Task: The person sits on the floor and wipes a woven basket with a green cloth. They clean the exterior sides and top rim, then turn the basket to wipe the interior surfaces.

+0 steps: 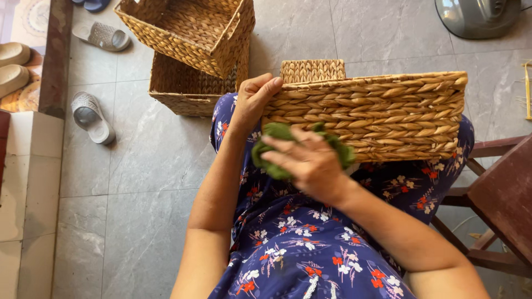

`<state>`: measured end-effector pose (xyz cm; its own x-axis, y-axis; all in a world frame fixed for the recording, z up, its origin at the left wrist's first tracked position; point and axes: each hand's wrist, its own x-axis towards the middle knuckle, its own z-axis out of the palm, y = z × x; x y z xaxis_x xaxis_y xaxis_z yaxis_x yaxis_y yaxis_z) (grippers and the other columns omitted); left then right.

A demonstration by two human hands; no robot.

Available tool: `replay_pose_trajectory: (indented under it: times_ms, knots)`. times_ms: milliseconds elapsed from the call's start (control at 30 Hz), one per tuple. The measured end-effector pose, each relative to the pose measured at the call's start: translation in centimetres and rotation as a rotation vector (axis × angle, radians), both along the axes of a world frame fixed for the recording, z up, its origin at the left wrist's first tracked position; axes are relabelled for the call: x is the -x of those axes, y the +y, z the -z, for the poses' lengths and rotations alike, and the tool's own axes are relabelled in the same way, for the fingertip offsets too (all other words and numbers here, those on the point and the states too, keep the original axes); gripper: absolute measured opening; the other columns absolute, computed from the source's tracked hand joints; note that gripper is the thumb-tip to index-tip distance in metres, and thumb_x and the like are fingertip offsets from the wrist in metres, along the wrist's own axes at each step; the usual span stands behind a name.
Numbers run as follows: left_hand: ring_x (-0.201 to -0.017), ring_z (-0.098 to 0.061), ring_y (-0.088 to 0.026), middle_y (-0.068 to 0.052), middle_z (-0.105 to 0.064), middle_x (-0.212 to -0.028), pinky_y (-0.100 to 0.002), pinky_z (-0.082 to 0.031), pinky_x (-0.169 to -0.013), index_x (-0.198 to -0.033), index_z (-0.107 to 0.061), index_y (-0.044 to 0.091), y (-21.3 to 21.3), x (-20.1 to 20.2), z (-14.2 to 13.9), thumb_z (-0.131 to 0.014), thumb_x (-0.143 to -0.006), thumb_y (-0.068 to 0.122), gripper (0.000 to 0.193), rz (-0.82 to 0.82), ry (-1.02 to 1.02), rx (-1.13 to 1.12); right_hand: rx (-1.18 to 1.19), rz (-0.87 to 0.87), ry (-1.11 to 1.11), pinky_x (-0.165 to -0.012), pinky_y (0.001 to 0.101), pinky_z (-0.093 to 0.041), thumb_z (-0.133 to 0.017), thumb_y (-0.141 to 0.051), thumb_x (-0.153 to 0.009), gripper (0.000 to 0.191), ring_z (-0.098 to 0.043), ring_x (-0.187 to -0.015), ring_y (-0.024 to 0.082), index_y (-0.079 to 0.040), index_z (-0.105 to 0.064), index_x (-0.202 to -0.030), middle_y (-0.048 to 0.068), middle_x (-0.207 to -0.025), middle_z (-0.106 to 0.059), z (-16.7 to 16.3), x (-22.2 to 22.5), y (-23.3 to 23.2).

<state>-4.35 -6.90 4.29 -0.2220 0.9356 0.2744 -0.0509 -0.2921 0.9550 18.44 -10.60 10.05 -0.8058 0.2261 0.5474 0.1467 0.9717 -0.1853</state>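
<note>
Three woven straw baskets: one [377, 113] on the person's lap, and two beyond its left end, one [191, 33] tilted atop the other [183, 88]. One green cloth [277, 149] against the lap basket's near side. Two hands: left [257, 99], right [307, 160]. Five sandals left of the baskets. One wooden chair [499, 205] to the lap basket's right.

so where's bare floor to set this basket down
Bare grey floor lies left of the lap, between the sandals and the dress. It is crowded ahead: two stacked baskets sit there, and a wooden chair fills the right.
</note>
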Motion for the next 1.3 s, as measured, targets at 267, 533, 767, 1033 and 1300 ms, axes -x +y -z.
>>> replay_pose_trajectory:
  times_ms: [267,533,767,1033,1300]
  knots:
    - [-0.07,-0.032,-0.002,0.012,-0.036,-0.072,-0.025,-0.028,-0.059,-0.072,-0.042,0.012,-0.7,-0.2,-0.4,-0.065,-0.105,0.03,0.044,-0.011,0.012,-0.044,-0.055,0.576,0.061,-0.112,0.0392,-0.048,-0.077,0.01,-0.084,0.042,-0.055,-0.13,0.029,-0.009,-0.074,-0.122,0.004,-0.141,-0.067,-0.9,-13.7,7.1]
    - [-0.069,-0.033,-0.002,0.012,-0.038,-0.072,-0.025,-0.028,-0.059,-0.071,-0.046,0.011,-1.0,-0.4,-0.8,-0.065,-0.105,0.027,0.042,-0.045,-0.059,-0.038,-0.016,0.663,0.243,-0.113,0.0419,-0.048,-0.077,0.013,-0.082,0.047,-0.058,-0.13,0.033,-0.01,-0.071,-0.123,0.01,-0.137,-0.068,0.2,-10.3,6.2]
    - [-0.068,-0.031,-0.001,0.012,-0.036,-0.072,-0.024,-0.025,-0.057,-0.07,-0.044,0.011,-1.2,-0.2,-0.8,-0.065,-0.104,0.023,0.041,-0.04,-0.102,0.005,0.47,0.186,0.479,-0.097,0.0308,-0.059,-0.052,0.009,-0.098,0.034,-0.069,-0.108,0.017,-0.009,-0.069,-0.12,0.005,-0.12,-0.071,-2.0,-7.3,7.8]
    - [-0.067,-0.03,-0.002,0.011,-0.035,-0.071,-0.024,-0.025,-0.057,-0.07,-0.044,0.012,-1.3,-0.2,-0.9,-0.066,-0.105,0.024,0.042,-0.033,-0.099,-0.021,-0.117,0.483,0.216,-0.117,0.0567,-0.035,-0.074,-0.039,-0.091,0.066,-0.04,-0.136,0.04,-0.004,-0.053,-0.143,0.02,-0.146,-0.045,-3.3,-12.4,10.9]
    - [-0.07,-0.029,-0.002,0.011,-0.032,-0.073,-0.025,-0.024,-0.06,-0.072,-0.04,0.013,-2.1,-0.4,-0.8,-0.065,-0.106,0.024,0.043,-0.053,-0.085,-0.039,-0.134,0.701,0.188,-0.13,0.0466,-0.041,-0.091,-0.009,-0.105,0.05,-0.047,-0.147,0.032,-0.017,-0.062,-0.145,0.001,-0.156,-0.051,2.2,-11.7,10.9]
